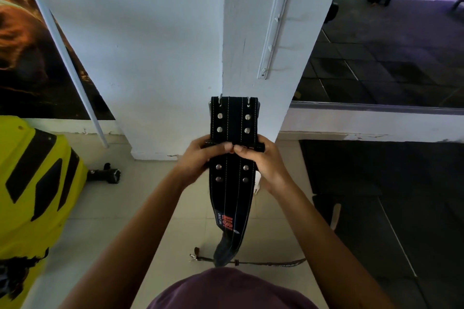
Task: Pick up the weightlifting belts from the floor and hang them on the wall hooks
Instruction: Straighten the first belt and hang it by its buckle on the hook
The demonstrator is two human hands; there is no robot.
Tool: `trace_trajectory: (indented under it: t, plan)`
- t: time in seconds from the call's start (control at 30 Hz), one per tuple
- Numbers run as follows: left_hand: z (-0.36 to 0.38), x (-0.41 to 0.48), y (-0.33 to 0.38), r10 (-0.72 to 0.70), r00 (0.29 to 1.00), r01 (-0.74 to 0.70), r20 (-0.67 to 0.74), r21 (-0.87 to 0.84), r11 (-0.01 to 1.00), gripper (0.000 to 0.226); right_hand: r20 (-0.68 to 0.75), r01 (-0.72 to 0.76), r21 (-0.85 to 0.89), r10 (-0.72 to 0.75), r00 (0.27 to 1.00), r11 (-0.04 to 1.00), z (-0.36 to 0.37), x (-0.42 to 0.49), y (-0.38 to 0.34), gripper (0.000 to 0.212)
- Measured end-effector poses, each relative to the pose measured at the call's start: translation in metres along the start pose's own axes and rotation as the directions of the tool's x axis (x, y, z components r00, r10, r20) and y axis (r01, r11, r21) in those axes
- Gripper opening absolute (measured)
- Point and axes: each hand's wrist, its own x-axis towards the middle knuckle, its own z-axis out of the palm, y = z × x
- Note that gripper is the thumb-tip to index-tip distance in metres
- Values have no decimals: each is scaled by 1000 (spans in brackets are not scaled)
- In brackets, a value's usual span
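A black weightlifting belt (233, 123) with silver rivets and white stitching hangs in front of the white pillar (251, 45), its red-lettered tail (229, 226) drooping toward the floor. Two metal prongs show at its top edge. My left hand (198, 160) and my right hand (263, 160) grip the belt from either side at its keeper loop, fingertips meeting in the middle. A white rail of wall hooks (276, 20) runs up the pillar's right face, above and right of the belt. A thin brown strap (266, 263) with a clip lies on the floor below.
A yellow and black machine (32, 183) stands at the left. A dark dumbbell (105, 174) lies on the tiled floor by the pillar's base. A mirror (389, 52) with a white ledge is at the right, over dark rubber flooring (376, 208).
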Motion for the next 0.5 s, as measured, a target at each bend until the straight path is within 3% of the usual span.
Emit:
trace_trajectory:
  t: [0.1, 0.2, 0.33, 0.5]
  plan:
    - [6, -20, -45, -70, 995, 59, 75, 145, 988, 37, -25, 23, 4, -23, 999, 1000, -8, 4, -4, 29]
    - [14, -28, -63, -72, 996, 61, 55, 180, 982, 31, -19, 8, 15, -8, 1000, 1000, -15, 4, -5, 29]
    - [21, -12, -34, 18, 1000, -17, -14, 32, 999, 37, -18, -16, 16, 16, 1000, 1000, -18, -1, 2, 30]
    - [20, 22, 29, 87, 987, -100, -138, -87, 991, 27, 64, -11, -34, 13, 998, 999, -16, -12, 7, 36]
